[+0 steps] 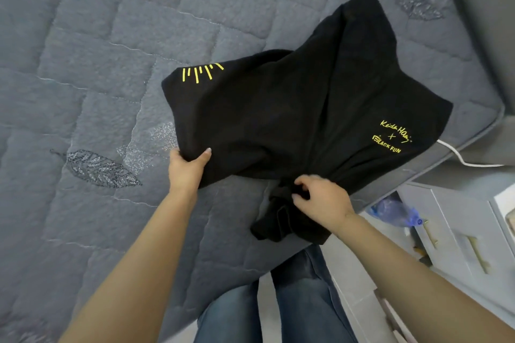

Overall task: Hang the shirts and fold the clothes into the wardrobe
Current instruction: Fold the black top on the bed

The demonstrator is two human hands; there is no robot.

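Your left hand (187, 167) pinches the black shirt (292, 125) and your right hand (320, 200) grips its bunched end near the bed's (83, 64) right edge, so folding has only begun, with the wardrobe unseen.

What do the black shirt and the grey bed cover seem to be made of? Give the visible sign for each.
Black shirt: soft matte knit, probably cotton; it drapes and bunches where gripped, yellow print.
Grey bed cover: padded quilted textile, slightly fuzzy; stitched lines and embroidered leaves.
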